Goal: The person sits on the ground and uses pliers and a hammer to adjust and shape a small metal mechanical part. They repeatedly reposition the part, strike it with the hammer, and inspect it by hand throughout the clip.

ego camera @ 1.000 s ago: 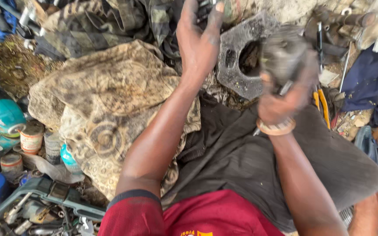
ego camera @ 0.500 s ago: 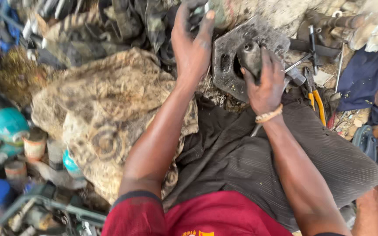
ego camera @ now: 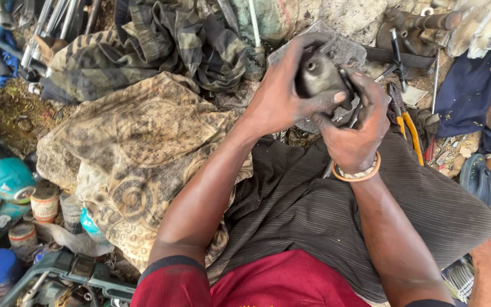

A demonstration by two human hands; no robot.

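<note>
Since half a second ago my left hand (ego camera: 282, 96) has come down off the clutter above and is now closing on the dark greasy rounded metal part (ego camera: 318, 77), meeting my right hand (ego camera: 352, 128). Both hands are wrapping the part, fingers curled tight, holding it over the grey flat metal plate with holes (ego camera: 345, 51). I am judging this as the gripping-and-working step; next move is calling for a steady two-handed hold. Yellow-handled pliers (ego camera: 410, 133) are lying just right; brown patterned cloth (ego camera: 137, 153) is spreading left.
</note>
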